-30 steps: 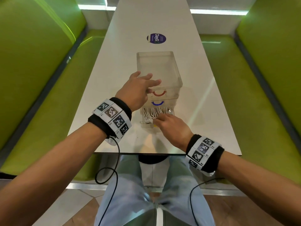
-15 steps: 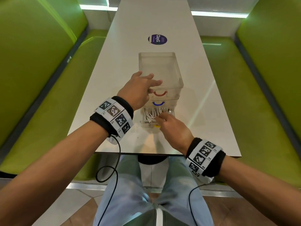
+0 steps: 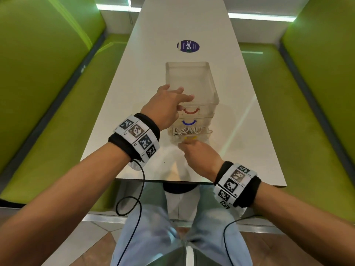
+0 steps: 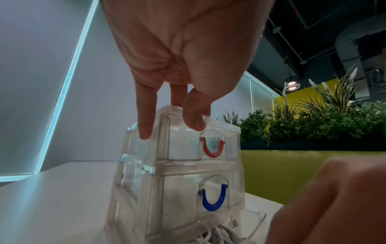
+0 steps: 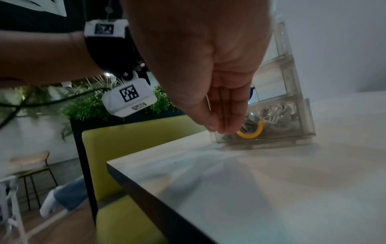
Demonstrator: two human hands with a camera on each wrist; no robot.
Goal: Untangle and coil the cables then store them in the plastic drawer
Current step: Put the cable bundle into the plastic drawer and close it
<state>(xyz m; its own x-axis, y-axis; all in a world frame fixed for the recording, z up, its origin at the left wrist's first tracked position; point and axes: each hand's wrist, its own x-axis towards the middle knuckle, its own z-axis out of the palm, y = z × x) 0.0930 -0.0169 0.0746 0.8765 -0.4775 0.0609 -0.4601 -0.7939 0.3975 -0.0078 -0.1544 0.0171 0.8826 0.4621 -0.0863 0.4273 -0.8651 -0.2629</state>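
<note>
Right grip (image 3: 199,156) seemingly touching drawer (image 3: 189,136), cables (image 3: 185,130) inside

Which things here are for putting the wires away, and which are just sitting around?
For the job:
- clear plastic three-drawer unit
- its bottom drawer with the yellow handle
- white coiled cables
- left hand steadying the unit
- right hand at the drawer front

Just there:
- round purple sticker
- white table
- green benches

clear three-tier drawer unit (image 3: 192,93) upright | bottom drawer (image 3: 189,138) ajar | white cables (image 3: 185,130) inside
</note>
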